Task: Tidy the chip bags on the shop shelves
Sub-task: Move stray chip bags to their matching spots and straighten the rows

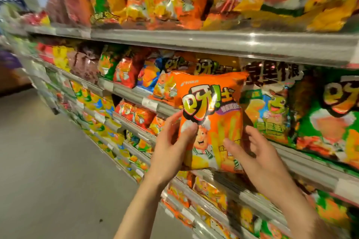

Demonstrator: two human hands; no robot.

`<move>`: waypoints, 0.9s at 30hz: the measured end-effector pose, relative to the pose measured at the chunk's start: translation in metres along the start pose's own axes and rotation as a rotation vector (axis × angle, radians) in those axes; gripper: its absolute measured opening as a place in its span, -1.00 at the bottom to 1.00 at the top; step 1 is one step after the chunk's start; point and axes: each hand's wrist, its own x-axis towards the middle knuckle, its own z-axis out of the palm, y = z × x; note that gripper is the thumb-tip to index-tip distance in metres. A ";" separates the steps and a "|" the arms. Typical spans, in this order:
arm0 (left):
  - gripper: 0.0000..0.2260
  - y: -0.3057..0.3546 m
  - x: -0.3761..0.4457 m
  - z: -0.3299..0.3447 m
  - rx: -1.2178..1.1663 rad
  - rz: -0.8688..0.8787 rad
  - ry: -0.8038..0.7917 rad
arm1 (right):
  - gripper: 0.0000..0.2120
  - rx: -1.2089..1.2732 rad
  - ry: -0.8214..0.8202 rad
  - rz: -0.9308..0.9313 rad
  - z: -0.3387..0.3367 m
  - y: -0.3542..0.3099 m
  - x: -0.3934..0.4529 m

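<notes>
Left hand (171, 145) has the orange chip bag (211, 122) pinched on its left edge, thumb on the front, fingers wrapped behind. Right hand (258, 153) is spread loose against the bag's lower right side, more steadying than gripping. The bag's upright, out in front of the middle shelf (291, 163), just off the row of bags there.

Looks to me like the put-it-back step: it probably needs sliding into the orange row (169, 87) behind and to the left, face forward.

Front shows big glossy Chinese characters, "呀!土" readable, plus a cartoon chef. The green bags (330, 118) to the right carry similar lettering. Small logo's too blurry.
</notes>
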 end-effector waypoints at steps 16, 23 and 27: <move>-0.62 -0.052 0.190 -0.173 0.148 0.059 -0.407 | -0.66 0.136 0.383 -0.047 0.202 -0.035 0.104; -0.75 -0.051 0.261 -0.195 0.138 0.087 -0.257 | -0.64 0.029 0.483 -0.079 0.222 -0.053 0.146; -0.55 -0.072 0.318 -0.206 0.445 0.237 -0.088 | -0.61 -0.093 0.525 -0.041 0.220 -0.063 0.164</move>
